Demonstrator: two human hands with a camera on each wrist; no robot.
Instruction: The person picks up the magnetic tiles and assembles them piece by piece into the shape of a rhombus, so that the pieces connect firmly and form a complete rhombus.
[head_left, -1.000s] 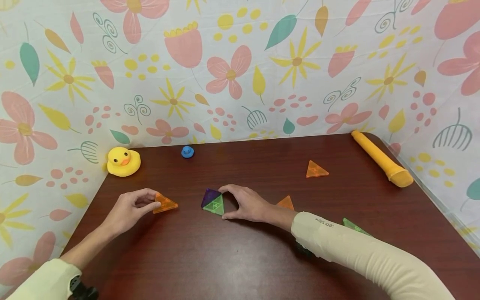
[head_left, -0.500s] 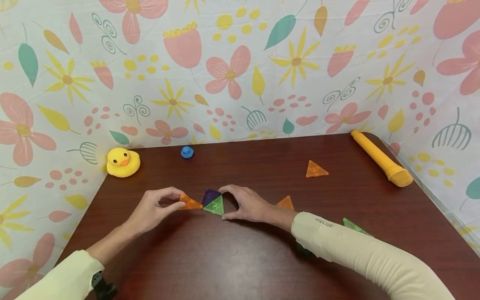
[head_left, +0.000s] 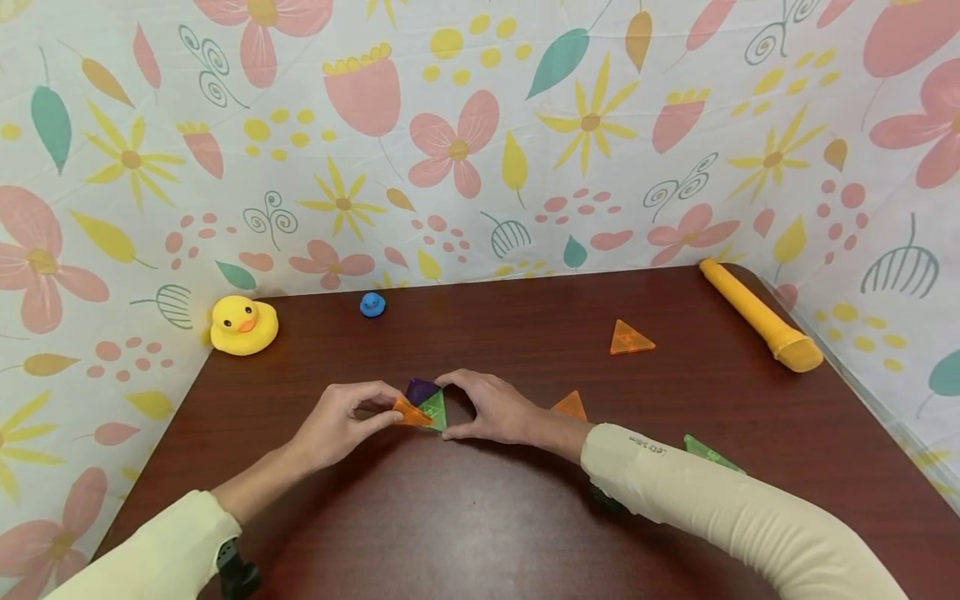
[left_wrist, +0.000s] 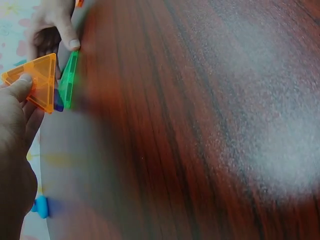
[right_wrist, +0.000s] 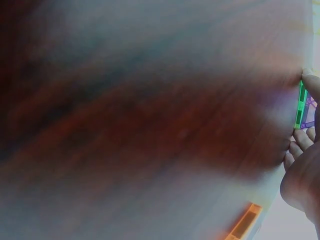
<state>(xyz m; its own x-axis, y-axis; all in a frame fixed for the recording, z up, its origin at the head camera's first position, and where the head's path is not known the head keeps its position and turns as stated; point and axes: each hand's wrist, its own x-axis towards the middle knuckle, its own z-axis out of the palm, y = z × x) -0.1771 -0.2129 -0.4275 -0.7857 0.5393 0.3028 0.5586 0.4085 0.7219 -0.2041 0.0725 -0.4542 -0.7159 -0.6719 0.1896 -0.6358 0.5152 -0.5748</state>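
**A:** so what's different from a second ago?

**B:** the left hand (head_left: 347,423). It was well off toward the table's (head_left: 480,517) left edge, now it's right up at the pair. It's pinching an orange triangle (head_left: 411,412) between thumb and fingers, tilted up off the flat.

**A:** and the right hand (head_left: 495,408)?

**B:** hasn't budged. Thumb and forefinger are closed on the green triangle (head_left: 437,409) at two corners, with the purple triangle (head_left: 422,389) right against it. All three sit nearer the left edge than the right, well in from the far edge.

**A:** touching yet?

**B:** can't tell, orange overlaps green in the head view. I'd guess they're close enough to line up edges, but I wouldn't call orange joined.

**A:** spares?

**B:** another orange tile (head_left: 631,339) lies toward the far right corner, untouched.
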